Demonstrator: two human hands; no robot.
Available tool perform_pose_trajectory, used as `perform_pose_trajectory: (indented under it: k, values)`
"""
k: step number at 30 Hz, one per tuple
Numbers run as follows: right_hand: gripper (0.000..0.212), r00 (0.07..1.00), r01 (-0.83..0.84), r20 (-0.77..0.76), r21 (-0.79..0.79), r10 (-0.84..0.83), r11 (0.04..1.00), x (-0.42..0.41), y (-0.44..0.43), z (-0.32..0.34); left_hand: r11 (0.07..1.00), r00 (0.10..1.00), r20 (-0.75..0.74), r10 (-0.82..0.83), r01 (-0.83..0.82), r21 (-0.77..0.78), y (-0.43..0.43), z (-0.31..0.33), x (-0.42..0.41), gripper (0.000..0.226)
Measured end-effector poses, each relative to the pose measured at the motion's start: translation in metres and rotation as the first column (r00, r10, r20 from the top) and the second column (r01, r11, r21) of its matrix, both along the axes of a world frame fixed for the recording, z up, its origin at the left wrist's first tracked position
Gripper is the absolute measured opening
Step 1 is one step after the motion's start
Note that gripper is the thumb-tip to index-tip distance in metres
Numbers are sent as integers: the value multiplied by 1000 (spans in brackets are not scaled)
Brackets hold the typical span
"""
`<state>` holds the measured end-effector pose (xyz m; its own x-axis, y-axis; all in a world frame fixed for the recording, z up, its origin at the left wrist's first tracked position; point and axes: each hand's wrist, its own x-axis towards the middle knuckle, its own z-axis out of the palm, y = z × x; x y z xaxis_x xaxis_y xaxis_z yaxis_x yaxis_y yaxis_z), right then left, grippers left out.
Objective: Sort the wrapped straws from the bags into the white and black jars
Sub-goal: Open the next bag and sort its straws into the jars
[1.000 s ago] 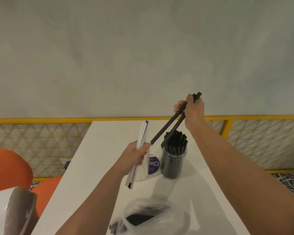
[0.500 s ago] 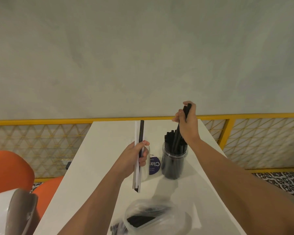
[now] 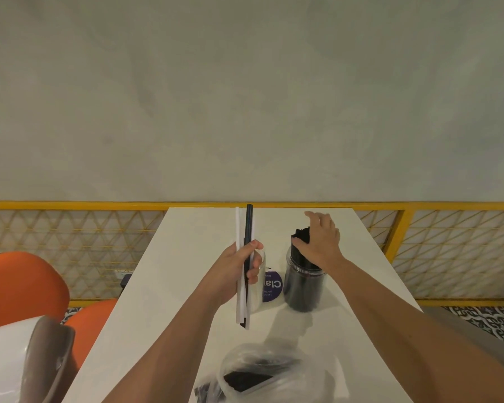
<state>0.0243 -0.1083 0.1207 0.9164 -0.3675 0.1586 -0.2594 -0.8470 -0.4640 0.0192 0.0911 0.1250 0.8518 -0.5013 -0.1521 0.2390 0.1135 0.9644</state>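
My left hand point(image 3: 242, 269) grips a small bundle of wrapped straws point(image 3: 245, 228), white ones with a black one among them, held upright over the table. Behind that hand stands the white jar point(image 3: 271, 286) with a purple label, mostly hidden. To its right the clear jar of black straws point(image 3: 303, 286) stands upright. My right hand point(image 3: 320, 242) rests on top of the black straws in it, fingers spread and relaxed. A clear plastic bag point(image 3: 262, 373) with black wrapped straws lies at the near table edge.
The long white table point(image 3: 186, 257) runs away from me to a yellow mesh railing point(image 3: 70, 242). Orange chairs point(image 3: 21, 286) and a white-and-grey chair back point(image 3: 26, 359) sit at the left. Patterned floor shows at the right.
My right hand lowered the black straws into the black jar, let them go and now lies open on top of them. My left hand turned its bundle more upright.
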Motion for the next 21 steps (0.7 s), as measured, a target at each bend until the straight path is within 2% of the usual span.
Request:
perform_pose_trajectory:
  k: [2,4,6,7,9,12,14,18,21]
  values:
    - [56,979,-62,194,10,59,998,-1,16,15,999,999,26,24,-25,40,-2,-1,0,18]
    - [37,933,-215,322,140,161,967,-3,35,32,998,998,42,42,-44,45,-4,-2,0,18]
    - [20,922,-365,254,314,293,876,-6,54,45,999,998,43,37,-38,23,-6,-1,-1,20]
    - [19,917,-399,182,381,355,834,-7,62,49,999,999,41,33,-34,13,-6,0,-2,20]
    - [26,909,-400,105,497,404,770,-8,72,52,999,998,48,32,-32,-1,-4,0,-3,24]
    - [21,922,-350,133,688,365,635,-8,75,50,1000,998,65,23,-23,-1,2,1,-3,31]
    - [18,935,-323,149,734,323,598,-8,78,51,999,998,42,35,-35,-14,5,0,-3,32]
    - [19,952,-305,240,726,188,616,-7,84,53,981,980,-47,191,-192,-21,2,-7,1,26]
    - [22,944,-329,227,669,238,667,-9,90,53,946,950,58,308,-312,82,-2,-11,3,21]
